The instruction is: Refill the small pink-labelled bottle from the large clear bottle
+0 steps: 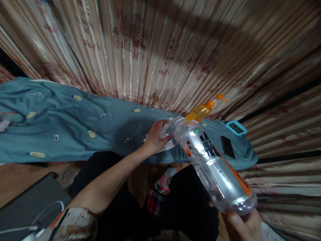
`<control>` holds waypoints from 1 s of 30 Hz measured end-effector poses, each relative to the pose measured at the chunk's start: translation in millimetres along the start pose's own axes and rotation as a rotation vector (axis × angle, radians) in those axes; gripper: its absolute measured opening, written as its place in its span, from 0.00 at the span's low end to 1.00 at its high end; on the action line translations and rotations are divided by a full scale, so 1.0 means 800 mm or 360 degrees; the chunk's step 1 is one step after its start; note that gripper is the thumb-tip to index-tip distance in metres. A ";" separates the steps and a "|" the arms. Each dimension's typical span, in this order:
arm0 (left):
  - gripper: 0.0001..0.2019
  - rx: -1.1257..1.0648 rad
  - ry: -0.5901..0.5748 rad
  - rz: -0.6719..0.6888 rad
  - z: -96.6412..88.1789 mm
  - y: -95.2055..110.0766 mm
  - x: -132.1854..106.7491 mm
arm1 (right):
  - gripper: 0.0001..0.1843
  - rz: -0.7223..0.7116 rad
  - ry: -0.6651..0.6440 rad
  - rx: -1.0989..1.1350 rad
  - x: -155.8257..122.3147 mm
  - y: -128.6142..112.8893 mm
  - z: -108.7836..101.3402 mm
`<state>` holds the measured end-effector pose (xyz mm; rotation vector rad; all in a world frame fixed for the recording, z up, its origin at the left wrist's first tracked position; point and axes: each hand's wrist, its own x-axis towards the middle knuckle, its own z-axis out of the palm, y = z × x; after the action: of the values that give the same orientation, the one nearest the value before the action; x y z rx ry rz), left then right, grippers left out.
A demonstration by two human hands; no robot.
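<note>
Silver label (222,172) on clear plastic: bottle (200,164), slanting from the centre of the frame down to the lower right. Clasped at the base by the right hand (243,226), thumb against the wall, other fingers largely hidden. Near the centre, left hand (157,136), thumb and fingers pinched round a clear piece (173,125) at the bottle's upper end; impossible to tell whether neck or separate part. Likely trouble: a slip at the rounded base, smooth and held only at one end; a buckled wall from too hard a squeeze; a wet cloth (115,120) in case of liquid inside, too dim to make out. Just behind the upper end, right of centre, pump bottle (201,112), close enough for a knock from an upward swing. Farther right, phone (228,146) and blue-rimmed clock (236,127) near the cloth's end, in the way of any wide sweep to that side. Under the left hand, white paper (169,146), easily dragged or creased. Across the top, pleated curtain (150,50), close behind the pump bottle and leaving little room there. At lower left, dark box (35,195) with white cable (25,229), well apart from both hands.
</note>
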<state>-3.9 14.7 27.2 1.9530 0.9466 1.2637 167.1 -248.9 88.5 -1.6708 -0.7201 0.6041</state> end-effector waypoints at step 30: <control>0.21 0.0023 -0.0023 -0.0002 -0.004 0.004 -0.001 | 0.53 0.0144 0.0054 0.0046 0.005 0.012 -0.006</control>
<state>-6.6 12.6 30.7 1.9696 0.9524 1.2440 174.7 -250.5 80.4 -1.6898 -0.6112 0.6456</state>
